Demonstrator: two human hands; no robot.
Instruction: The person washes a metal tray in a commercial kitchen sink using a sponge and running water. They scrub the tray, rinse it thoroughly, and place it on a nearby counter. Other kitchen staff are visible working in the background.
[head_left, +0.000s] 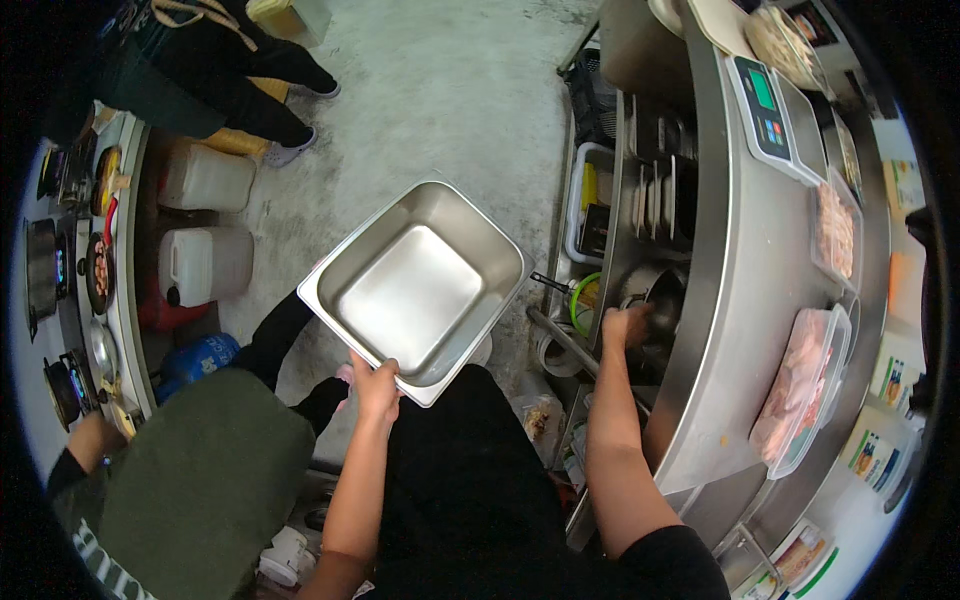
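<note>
My left hand (376, 386) grips the near rim of a deep rectangular stainless-steel food pan (409, 296). The pan is empty and hangs tilted above the floor in front of me. My right hand (628, 326) reaches into the shelf under the steel counter, at some metal bowls (664, 304). Its fingertips are in shadow, so whether it grips one is unclear. Just left of that hand is a lime-green round rim (585, 304), with a black handle (551, 283) beside it.
The steel counter (757, 247) at right bears a digital scale (765, 112) and plastic tubs of raw meat (799, 386). One co-worker (202, 442) stands close at left by the stoves; another person (247, 75) is farther off. Plastic jerrycans (206, 266) sit below the left worktop.
</note>
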